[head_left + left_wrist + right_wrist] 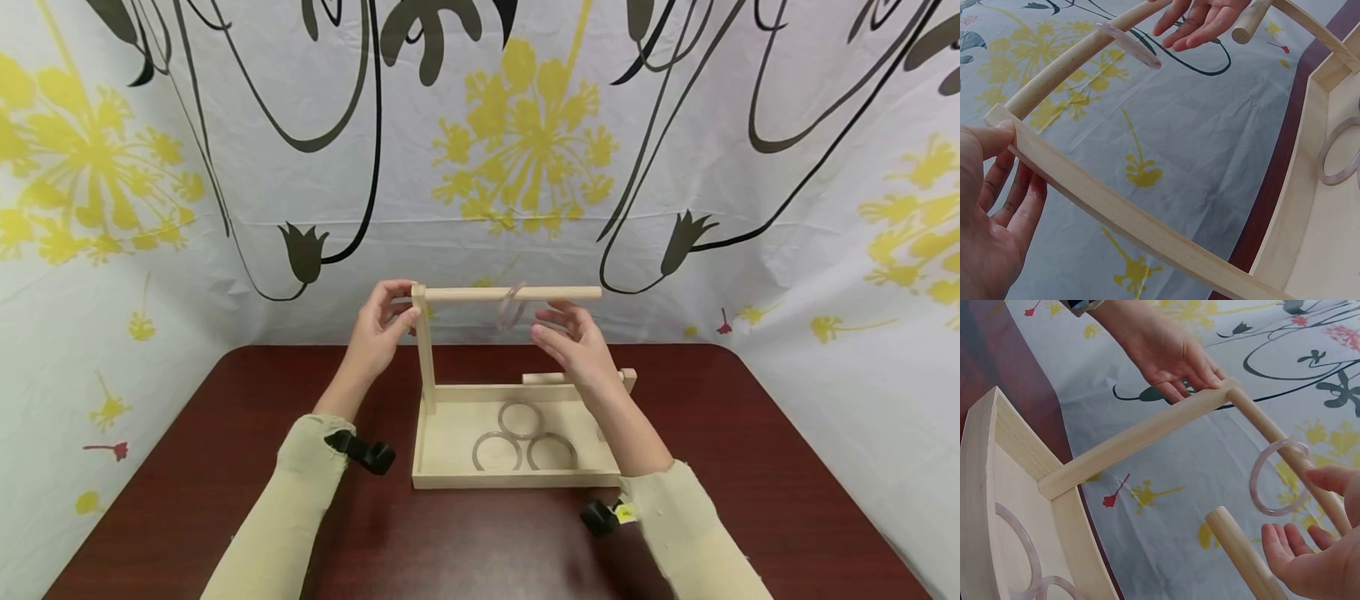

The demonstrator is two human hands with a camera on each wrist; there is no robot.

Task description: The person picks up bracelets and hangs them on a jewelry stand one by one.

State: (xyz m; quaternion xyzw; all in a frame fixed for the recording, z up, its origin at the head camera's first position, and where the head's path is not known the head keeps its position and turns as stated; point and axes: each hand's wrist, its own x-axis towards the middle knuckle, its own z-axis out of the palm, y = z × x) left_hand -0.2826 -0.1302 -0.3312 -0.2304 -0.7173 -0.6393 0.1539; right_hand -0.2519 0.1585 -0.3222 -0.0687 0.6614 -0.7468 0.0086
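Note:
My left hand (378, 329) pinches the top of the upright post (425, 358) of a wooden bangle stand, thumb on the near side and fingers behind. From that post a long upper rod (465, 294) runs to the right. A translucent pinkish bangle (1255, 481) hangs around this rod, near its middle. Just right of the bangle, my right hand (576, 343) is held below the rod's free part, with thumb and fingers apart and nothing between them. Three similar bangles (475, 454) lie flat in the stand's tray (517, 481).
A shorter, lower rod (543, 378) reaches left from a short post (629, 379) at the tray's right side, partly behind my right hand. The stand sits on a dark red-brown table (360, 533). A patterned white cloth (525, 250) hangs behind it.

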